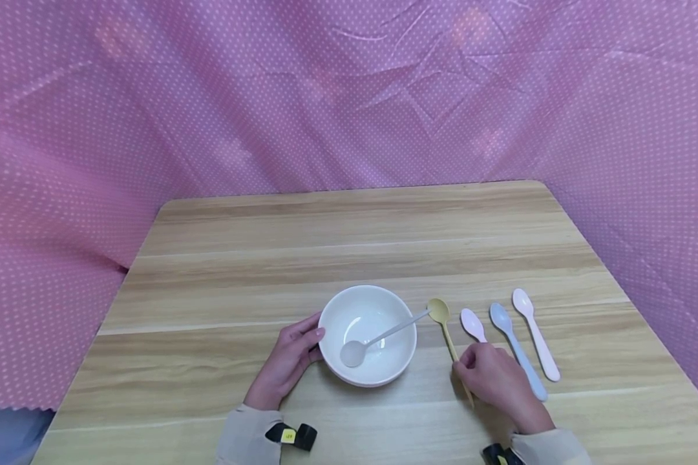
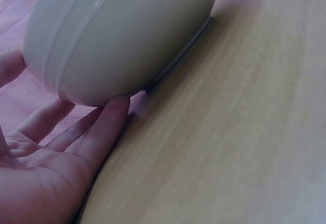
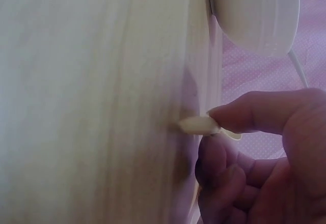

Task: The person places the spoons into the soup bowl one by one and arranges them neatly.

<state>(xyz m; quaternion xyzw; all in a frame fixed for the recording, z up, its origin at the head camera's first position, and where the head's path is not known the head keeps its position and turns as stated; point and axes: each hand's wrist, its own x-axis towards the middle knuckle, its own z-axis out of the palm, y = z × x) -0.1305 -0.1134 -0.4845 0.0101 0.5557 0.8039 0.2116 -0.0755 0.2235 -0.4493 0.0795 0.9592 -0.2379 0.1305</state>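
A white bowl (image 1: 368,303) stands on the wooden table, and a pale spoon (image 1: 353,353) leans in it with its handle over the right rim. My left hand (image 1: 291,358) grips the bowl's left side, thumb at the rim. In the left wrist view, the fingertips (image 2: 119,104) touch the bowl's underside, close to the table. My right hand (image 1: 494,381) pinches the handle of a yellow spoon (image 1: 439,311) between thumb and fingers. The right wrist view shows the handle end (image 3: 198,125) in that pinch. A pink spoon (image 1: 472,324) lies partly hidden behind this hand.
Right of the right hand, a blue spoon (image 1: 514,342) and a pale pink spoon (image 1: 536,336) lie side by side on the table (image 1: 349,239). Pink dotted cloth (image 1: 349,97) hangs behind and at both sides of the table.
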